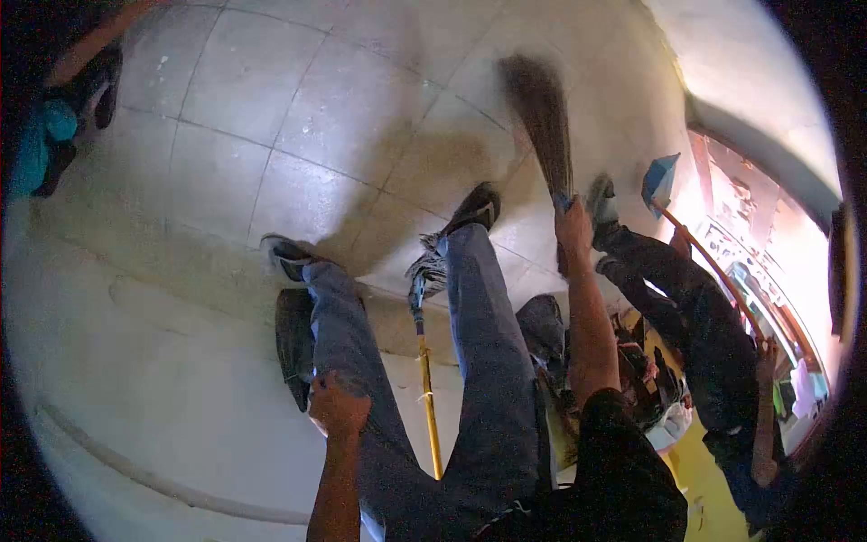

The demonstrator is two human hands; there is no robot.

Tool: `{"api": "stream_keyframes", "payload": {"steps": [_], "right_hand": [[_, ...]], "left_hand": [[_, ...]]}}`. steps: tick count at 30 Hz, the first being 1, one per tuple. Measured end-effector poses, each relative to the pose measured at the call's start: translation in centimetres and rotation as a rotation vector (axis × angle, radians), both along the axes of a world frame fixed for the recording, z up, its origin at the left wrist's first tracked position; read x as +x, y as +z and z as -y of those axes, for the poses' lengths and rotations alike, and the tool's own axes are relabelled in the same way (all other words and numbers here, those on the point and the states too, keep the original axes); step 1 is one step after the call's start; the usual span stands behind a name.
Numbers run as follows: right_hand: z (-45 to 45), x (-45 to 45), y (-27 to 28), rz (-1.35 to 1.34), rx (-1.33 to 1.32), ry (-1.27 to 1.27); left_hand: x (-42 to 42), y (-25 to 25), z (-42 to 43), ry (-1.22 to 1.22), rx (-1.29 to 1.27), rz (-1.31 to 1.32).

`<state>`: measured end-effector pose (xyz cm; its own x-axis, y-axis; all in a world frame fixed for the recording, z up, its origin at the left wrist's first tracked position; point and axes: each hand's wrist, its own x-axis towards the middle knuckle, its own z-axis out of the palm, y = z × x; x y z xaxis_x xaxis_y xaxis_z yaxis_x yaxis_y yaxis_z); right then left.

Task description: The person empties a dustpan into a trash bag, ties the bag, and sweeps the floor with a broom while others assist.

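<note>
My right hand [573, 229] is wrapped round the narrow end of a dark soft-bristled broom [546, 113], whose fanned bristles are blurred over the tiled floor. My left hand [340, 403] is closed beside my left thigh; what it grips, if anything, is hidden. Close to that hand, along my left leg, is a flat black object [293, 339] whose kind I cannot tell. Between my legs in jeans stands a mop [428, 271] with a yellow handle and grey strands, touched by neither hand.
At right, a person in dark trousers [664, 289] holds an orange pole with a blue head [662, 181]. Another person's arm [95, 41] and teal item [59, 120] show upper left. Piled items [646, 366] lie right of my legs; a pale wall [163, 397] runs lower left.
</note>
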<state>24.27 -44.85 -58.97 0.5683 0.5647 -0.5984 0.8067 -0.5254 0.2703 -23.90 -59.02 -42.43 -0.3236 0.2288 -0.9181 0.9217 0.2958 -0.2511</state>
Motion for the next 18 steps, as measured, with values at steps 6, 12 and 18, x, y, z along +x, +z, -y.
{"api": "stream_keyframes", "payload": {"steps": [6, 12, 18], "right_hand": [[-2.3, -1.9, 0.8, -0.139, 0.442, -0.351], [-2.1, -9.2, -1.0, -0.347, 0.253, 0.017], [-2.7, -13.7, -3.6, -0.365, 0.104, 0.267]], "left_hand": [[1.5, 0.3, -1.6, -0.015, -0.025, -0.019], [2.1, 0.8, -2.9, -0.024, -0.029, -0.042], [1.5, 0.0, -1.0, -0.055, 0.043, -0.04]]}}
